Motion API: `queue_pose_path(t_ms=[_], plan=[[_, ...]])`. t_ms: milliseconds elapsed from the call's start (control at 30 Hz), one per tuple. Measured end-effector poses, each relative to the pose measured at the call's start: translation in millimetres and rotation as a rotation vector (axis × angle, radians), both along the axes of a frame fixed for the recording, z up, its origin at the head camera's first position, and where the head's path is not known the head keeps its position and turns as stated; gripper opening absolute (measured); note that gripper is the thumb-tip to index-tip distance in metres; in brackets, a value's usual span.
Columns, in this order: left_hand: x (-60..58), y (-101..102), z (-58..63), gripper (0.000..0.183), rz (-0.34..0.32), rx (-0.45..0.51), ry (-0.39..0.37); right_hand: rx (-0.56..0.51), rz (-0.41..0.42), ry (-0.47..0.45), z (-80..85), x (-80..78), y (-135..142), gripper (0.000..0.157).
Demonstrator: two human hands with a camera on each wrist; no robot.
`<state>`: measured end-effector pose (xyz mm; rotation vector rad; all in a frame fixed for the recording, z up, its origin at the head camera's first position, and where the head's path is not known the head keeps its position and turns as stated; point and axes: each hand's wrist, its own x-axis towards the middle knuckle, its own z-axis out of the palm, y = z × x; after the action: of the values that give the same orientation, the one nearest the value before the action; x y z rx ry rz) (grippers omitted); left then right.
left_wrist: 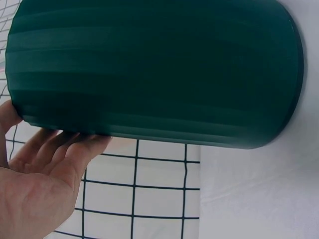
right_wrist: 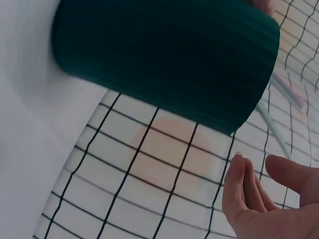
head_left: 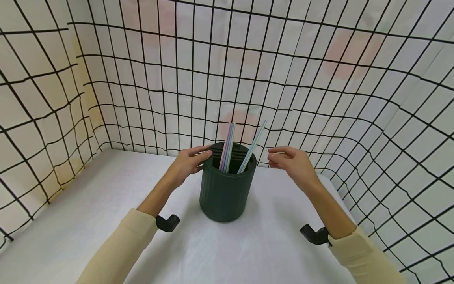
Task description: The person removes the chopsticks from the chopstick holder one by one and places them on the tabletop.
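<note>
A dark green ribbed holder (head_left: 226, 197) stands on the white table, with black slats across the back of its mouth. A bunch of thin pastel straws (head_left: 227, 148) leans in its left part, and one or more pale blue straws (head_left: 252, 146) slant to the right. My left hand (head_left: 185, 165) grips the holder's left rim, its thumb over the edge and its fingers along the outer wall (left_wrist: 149, 74). To the right of the holder, my right hand (head_left: 296, 163) hovers apart from it, fingers and thumb extended with a gap between them (right_wrist: 264, 199).
Black wire grid panels (head_left: 244, 67) rise behind the table (head_left: 213, 252) and along both sides, with white sheeting behind them. The holder stands close to the back panel. A black wrist camera mount (head_left: 168, 223) sits by each sleeve cuff.
</note>
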<state>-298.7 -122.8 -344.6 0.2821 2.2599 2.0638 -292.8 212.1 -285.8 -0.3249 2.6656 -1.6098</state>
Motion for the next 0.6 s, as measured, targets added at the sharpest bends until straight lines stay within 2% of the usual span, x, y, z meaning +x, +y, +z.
queue_pose_path(t_ms=[333,600], plan=[[0.4,0,-0.1,0.053,-0.015,0.007,0.012,-0.063,0.037,0.047,1.1,-3.7,-31,0.037],[-0.2,-1,-0.9,0.053,-0.014,0.003,0.014,-0.025,0.037,0.075,-5.7,-1.0,-44,0.035]])
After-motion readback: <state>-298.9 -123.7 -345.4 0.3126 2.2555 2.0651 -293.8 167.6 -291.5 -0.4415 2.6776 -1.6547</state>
